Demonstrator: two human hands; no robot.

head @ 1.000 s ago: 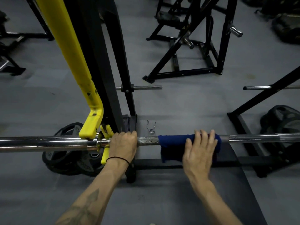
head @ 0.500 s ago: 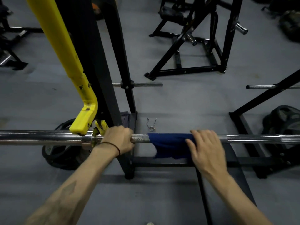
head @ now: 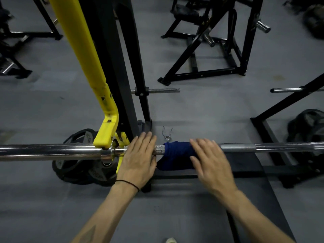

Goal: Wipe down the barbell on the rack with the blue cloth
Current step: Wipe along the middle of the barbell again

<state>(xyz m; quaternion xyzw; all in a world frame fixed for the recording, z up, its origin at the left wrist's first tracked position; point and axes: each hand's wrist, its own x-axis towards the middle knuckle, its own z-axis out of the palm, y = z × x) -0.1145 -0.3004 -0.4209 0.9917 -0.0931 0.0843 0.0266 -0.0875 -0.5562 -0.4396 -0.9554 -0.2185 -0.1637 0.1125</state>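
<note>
A chrome barbell [head: 52, 151] runs left to right across the view, resting in the yellow hook [head: 105, 135] of a black rack upright [head: 112, 67]. A dark blue cloth [head: 177, 155] is draped over the bar's knurled part and hangs below it. My left hand [head: 138, 160] lies flat over the bar just right of the hook, fingers straight, beside the cloth's left edge. My right hand [head: 210, 160] lies over the bar at the cloth's right end, fingers extended and slightly blurred, covering part of the cloth.
Black weight plates [head: 77, 169] lean on the floor under the bar at left. A spring collar clip [head: 167, 133] lies on the grey floor behind the bar. A dark bench pad [head: 245, 199] sits under my right arm. Other black racks [head: 219, 50] stand behind.
My left hand has let go of its grip on the bar and now lies flat with straight fingers. My right hand has slid left along the cloth.
</note>
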